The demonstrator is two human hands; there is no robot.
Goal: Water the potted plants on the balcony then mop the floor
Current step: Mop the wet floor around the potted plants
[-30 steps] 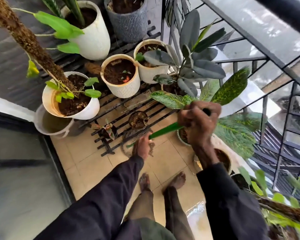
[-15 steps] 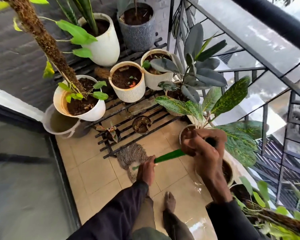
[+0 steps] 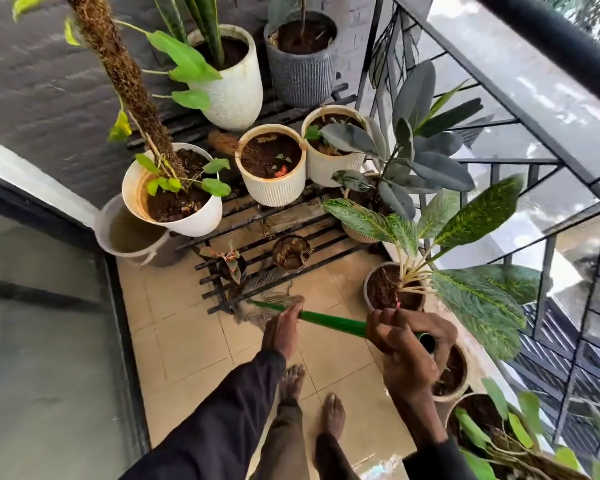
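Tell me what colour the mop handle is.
Green; the mop handle shows clearly in the head view, gripped by both hands.

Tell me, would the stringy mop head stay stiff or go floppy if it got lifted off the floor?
Probably floppy: the mop head is loose strands splayed flat on the tiles. It may feel heavy with water, since the floor nearby looks shiny and wet. The green handle looks rigid.

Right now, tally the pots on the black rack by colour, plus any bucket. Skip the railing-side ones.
White pots: 4
Grey ribbed pot: 1
Small dark pots: 2
Bucket: 1
Total: 8
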